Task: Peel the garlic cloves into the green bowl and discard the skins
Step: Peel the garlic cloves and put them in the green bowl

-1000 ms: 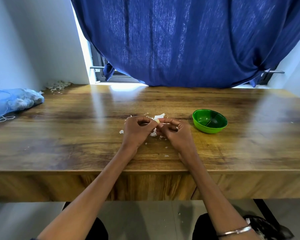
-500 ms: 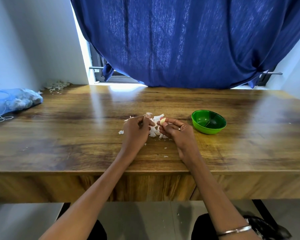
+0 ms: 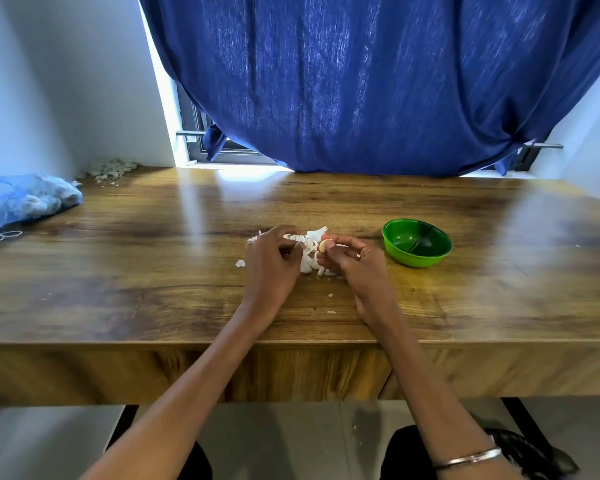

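Daylight beside the curtain (image 3: 378, 81), glare streaks on table (image 3: 153, 254), fisheye-bent edges

left hand (image 3: 271, 261) covers part of the garlic skins (image 3: 309, 251), fingertips curled under, can't tell if it holds anything. right hand (image 3: 352, 259) hides most of the garlic clove (image 3: 323, 245), only the tip shows. blue mesh bag (image 3: 21, 200) cut off at left edge, contents blurred. heap (image 3: 110, 168) in the far corner too small to identify.
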